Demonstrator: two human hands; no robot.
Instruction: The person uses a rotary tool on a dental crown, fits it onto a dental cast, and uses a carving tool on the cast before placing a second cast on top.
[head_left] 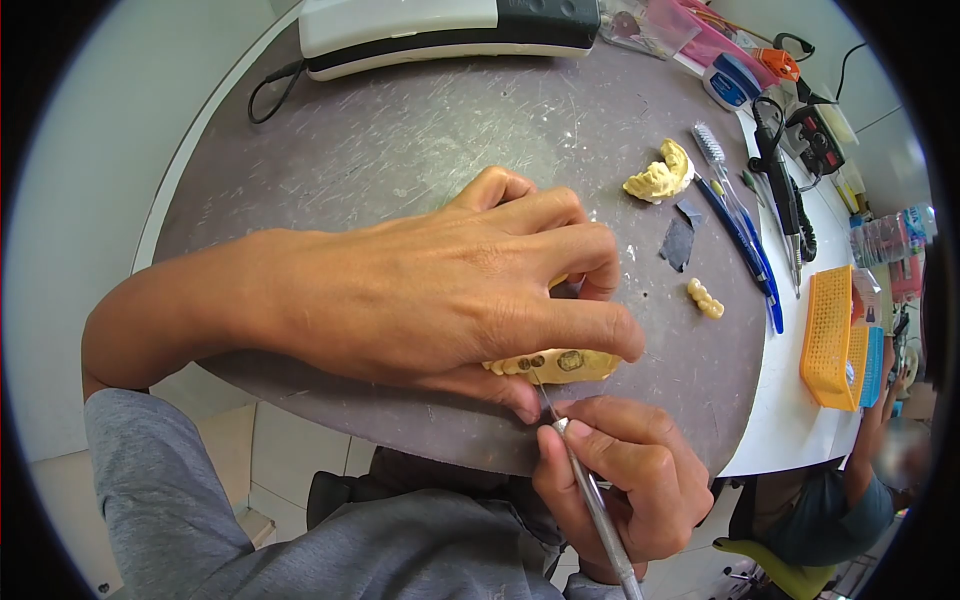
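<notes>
A yellow plaster dental cast (pixel 595 368) with dark marked spots on its teeth rests low over the table, mostly covered by my left hand (pixel 480 280). My left fingers curl over its far side and the thumb presses along its near side. With a pen-like hold, my right hand (pixel 630 470) grips a slim metal dental carver (pixel 597 510). The carver's thin tip touches or nearly touches the cast beside a dark spot. To the right lie a small yellow tooth bridge (pixel 705 299) and another cast piece (pixel 661 174).
Dark articulating paper (pixel 679 240), a blue pen (pixel 735 230) and a toothbrush (pixel 710 145) lie at right. Beyond are a handpiece (pixel 785 190), a yellow basket (pixel 828 330) and a blue jar (pixel 731 82). A white-black device (pixel 440 30) stands at the back; another person (pixel 840 510) sits at lower right.
</notes>
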